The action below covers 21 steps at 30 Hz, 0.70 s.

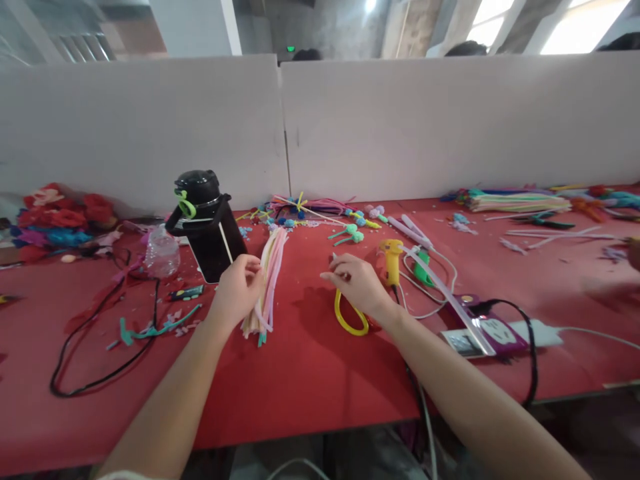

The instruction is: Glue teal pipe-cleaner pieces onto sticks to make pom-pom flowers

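Note:
A loose bundle of pale pink, cream and lilac pipe cleaners (pixel 274 267) lies on the red tabletop. My left hand (pixel 239 288) is at the bundle's left side, fingers curled and closed on the pipe cleaners at its edge. To the right, my right hand (pixel 357 283) hovers over the table, thumb and fingers slightly apart, holding nothing that I can see. Just below that hand is a glossy yellow loop (pixel 345 323), partly hidden by it. A yellow glue gun (pixel 391 261) stands beside the right hand. Small green pipe-cleaner pieces (pixel 349 233) lie beyond the hands.
A black flask (pixel 213 233) stands behind my left hand. A clear plastic bottle (pixel 163 252) and a black cable loop (pixel 75 387) lie left. On the right are a purple power strip (pixel 505 332), white cords and another person's blurred hand (pixel 613 293). A white partition (pixel 400 127) borders the back.

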### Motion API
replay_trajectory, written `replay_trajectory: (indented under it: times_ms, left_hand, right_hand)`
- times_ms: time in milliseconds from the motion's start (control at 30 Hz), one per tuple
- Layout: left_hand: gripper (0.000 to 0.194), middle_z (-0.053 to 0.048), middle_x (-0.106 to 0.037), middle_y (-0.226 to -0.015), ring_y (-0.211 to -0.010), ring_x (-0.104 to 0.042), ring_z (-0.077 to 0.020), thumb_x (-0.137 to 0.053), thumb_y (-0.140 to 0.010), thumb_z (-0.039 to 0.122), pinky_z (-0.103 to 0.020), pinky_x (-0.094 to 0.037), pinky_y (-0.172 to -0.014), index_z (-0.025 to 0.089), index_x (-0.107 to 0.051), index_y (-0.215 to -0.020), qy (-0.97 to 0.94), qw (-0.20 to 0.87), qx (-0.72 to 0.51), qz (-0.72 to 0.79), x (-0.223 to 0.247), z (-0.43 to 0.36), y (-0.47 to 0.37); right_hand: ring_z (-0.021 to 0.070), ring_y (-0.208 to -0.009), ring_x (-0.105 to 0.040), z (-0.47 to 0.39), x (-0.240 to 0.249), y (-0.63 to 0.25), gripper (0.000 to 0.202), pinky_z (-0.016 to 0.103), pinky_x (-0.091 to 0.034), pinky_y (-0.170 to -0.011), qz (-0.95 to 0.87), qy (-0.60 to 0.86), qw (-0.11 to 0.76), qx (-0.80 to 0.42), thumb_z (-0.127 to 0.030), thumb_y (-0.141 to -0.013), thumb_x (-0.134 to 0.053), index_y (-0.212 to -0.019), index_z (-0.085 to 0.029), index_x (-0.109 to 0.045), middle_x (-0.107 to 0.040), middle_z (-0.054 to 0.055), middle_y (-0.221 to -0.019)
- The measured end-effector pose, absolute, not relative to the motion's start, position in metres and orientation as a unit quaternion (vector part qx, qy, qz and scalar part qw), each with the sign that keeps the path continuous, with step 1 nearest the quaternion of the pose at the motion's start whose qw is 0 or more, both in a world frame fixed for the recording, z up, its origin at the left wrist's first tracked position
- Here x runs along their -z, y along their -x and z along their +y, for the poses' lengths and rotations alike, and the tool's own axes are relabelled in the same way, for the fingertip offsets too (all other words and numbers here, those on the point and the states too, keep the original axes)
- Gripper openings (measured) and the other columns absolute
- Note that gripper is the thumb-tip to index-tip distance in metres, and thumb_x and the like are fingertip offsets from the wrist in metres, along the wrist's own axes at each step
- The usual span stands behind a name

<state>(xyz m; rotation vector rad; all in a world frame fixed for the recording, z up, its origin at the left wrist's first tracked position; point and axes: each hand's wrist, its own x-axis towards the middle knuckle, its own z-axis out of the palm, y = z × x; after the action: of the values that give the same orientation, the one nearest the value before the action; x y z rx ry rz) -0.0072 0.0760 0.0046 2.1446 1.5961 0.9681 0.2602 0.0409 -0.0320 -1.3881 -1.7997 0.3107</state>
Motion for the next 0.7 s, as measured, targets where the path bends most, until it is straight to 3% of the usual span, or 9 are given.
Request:
replay_trajectory:
  times_ms: [100, 200, 333, 400, 467, 567, 633, 700]
  left_hand:
    - [0.034, -0.016, -0.067, -0.121, -0.1, -0.07, -0.0293, -0.058, -0.091, 0.041, -0.04, -0.055, -0.088, 0.017, -0.057, -0.114, -0.765, 0.093, -0.219, 0.598, -0.016, 0.073, -0.009]
    - [0.049, -0.023, -0.064, -0.125, -0.112, -0.067, -0.043, -0.058, -0.09, 0.049, -0.052, -0.056, -0.087, 0.013, -0.053, -0.123, -0.762, -0.008, -0.089, 0.642, -0.028, 0.074, -0.032]
    - [0.061, -0.028, -0.06, -0.133, -0.122, -0.063, -0.0448, -0.062, -0.086, 0.048, -0.053, -0.054, -0.094, 0.01, -0.048, -0.131, -0.744, -0.013, -0.035, 0.667, -0.029, 0.083, -0.049]
    - [0.058, -0.028, -0.061, -0.132, -0.121, -0.063, -0.045, -0.062, -0.086, 0.046, -0.053, -0.053, -0.094, 0.011, -0.049, -0.13, -0.734, 0.014, -0.023, 0.679, -0.024, 0.087, -0.048]
    - [0.052, -0.028, -0.065, -0.128, -0.117, -0.067, -0.0447, -0.058, -0.088, 0.04, -0.054, -0.053, -0.092, 0.012, -0.049, -0.131, -0.726, 0.034, -0.032, 0.686, -0.019, 0.088, -0.042]
    - [0.049, -0.024, -0.068, -0.127, -0.115, -0.068, -0.0434, -0.054, -0.09, 0.035, -0.054, -0.052, -0.092, 0.017, -0.049, -0.136, -0.719, 0.061, -0.117, 0.682, -0.014, 0.088, -0.03]
    - [0.048, -0.02, -0.068, -0.13, -0.12, -0.066, -0.0386, -0.057, -0.09, 0.036, -0.049, -0.051, -0.099, 0.019, -0.053, -0.134, -0.718, 0.122, -0.238, 0.643, -0.012, 0.087, -0.026]
    - [0.043, -0.015, -0.069, -0.13, -0.12, -0.066, -0.0315, -0.059, -0.089, 0.038, -0.041, -0.05, -0.103, 0.018, -0.059, -0.127, -0.702, 0.234, -0.361, 0.567, -0.01, 0.083, -0.028]
  right_hand:
    - [0.0206, -0.092, -0.067, 0.04, 0.029, -0.261, 0.046, 0.032, -0.049, -0.085, -0.738, 0.547, 0.377, -0.118, -0.048, -0.099, -0.059, -0.064, -0.02, -0.066, -0.075, 0.009, -0.094]
    - [0.0223, -0.107, -0.068, 0.04, 0.029, -0.257, 0.03, 0.035, -0.05, -0.095, -0.746, 0.535, 0.376, -0.127, -0.035, -0.098, -0.063, -0.075, -0.02, -0.074, -0.074, 0.012, -0.119]
    - [0.0212, -0.098, -0.072, 0.038, 0.033, -0.252, 0.031, 0.035, -0.052, -0.093, -0.753, 0.523, 0.359, -0.177, -0.036, -0.098, -0.063, -0.074, -0.019, -0.073, -0.077, 0.01, -0.109]
    - [0.021, -0.108, -0.07, 0.038, 0.034, -0.251, 0.025, 0.035, -0.051, -0.098, -0.757, 0.489, 0.399, -0.171, -0.031, -0.1, -0.058, -0.087, -0.019, -0.076, -0.073, 0.012, -0.121]
    - [0.0211, -0.109, -0.069, 0.039, 0.036, -0.25, 0.022, 0.035, -0.051, -0.1, -0.759, 0.467, 0.423, -0.166, -0.03, -0.098, -0.06, -0.088, -0.019, -0.076, -0.073, 0.011, -0.121]
    - [0.0202, -0.094, -0.072, 0.04, 0.04, -0.248, 0.033, 0.035, -0.054, -0.094, -0.763, 0.468, 0.403, -0.191, -0.035, -0.101, -0.057, -0.078, -0.019, -0.075, -0.076, 0.009, -0.099]
    - [0.0215, -0.105, -0.071, 0.041, 0.043, -0.246, 0.028, 0.038, -0.052, -0.1, -0.765, 0.46, 0.411, -0.184, -0.03, -0.102, -0.051, -0.106, -0.019, -0.077, -0.074, 0.011, -0.114]
    - [0.0234, -0.118, -0.067, 0.04, 0.045, -0.243, 0.04, 0.043, -0.048, -0.108, -0.762, 0.451, 0.429, -0.178, -0.028, -0.1, -0.054, -0.139, -0.02, -0.063, -0.066, 0.013, -0.135]
